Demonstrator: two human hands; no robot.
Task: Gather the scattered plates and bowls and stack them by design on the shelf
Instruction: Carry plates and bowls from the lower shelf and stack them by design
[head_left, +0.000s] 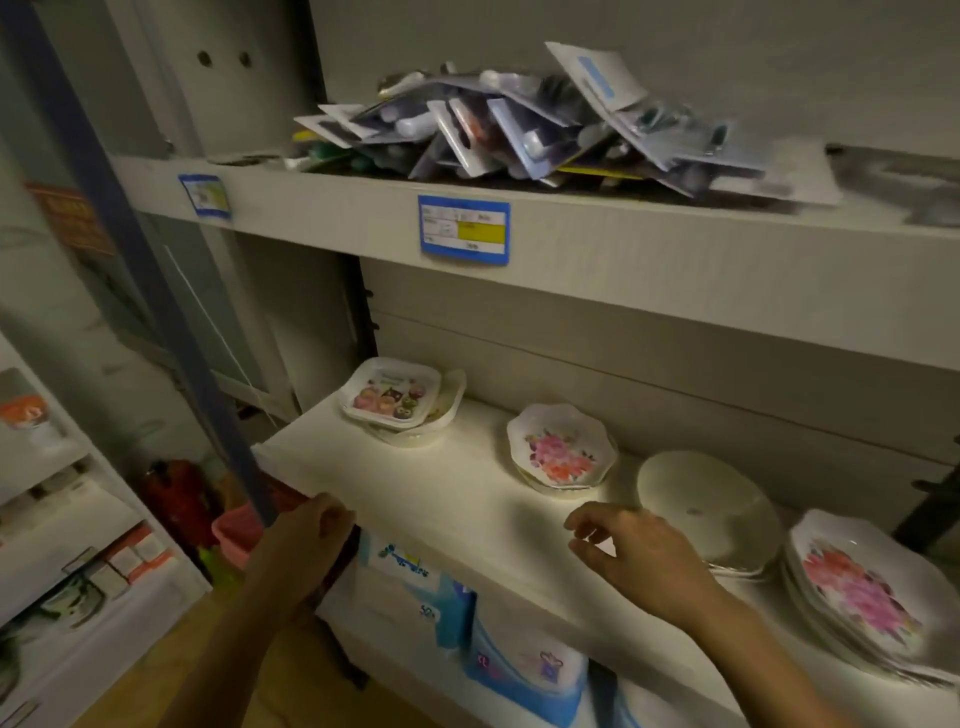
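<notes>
On the white shelf (415, 483) stand four piles of dishes. At the back left, a square plate with cartoon pictures (390, 397) rests on square bowls. Right of it sits a small stack of scalloped flower bowls (561, 449). Further right is a pile of plain white plates (706, 506), upside down. At the far right lies a stack of large flower plates (865, 584). My left hand (306, 540) rests at the shelf's front left corner, fingers curled over the edge. My right hand (639, 551) hovers above the shelf's front, fingers apart, holding nothing, just left of the white plates.
The upper shelf (571, 244) overhangs close above, piled with packaged utensils (530, 130) and carrying blue price labels. A blue upright post (171, 312) crosses at the left. Blue-and-white packs (457, 613) sit below the dish shelf. Boxed goods fill a rack at the far left.
</notes>
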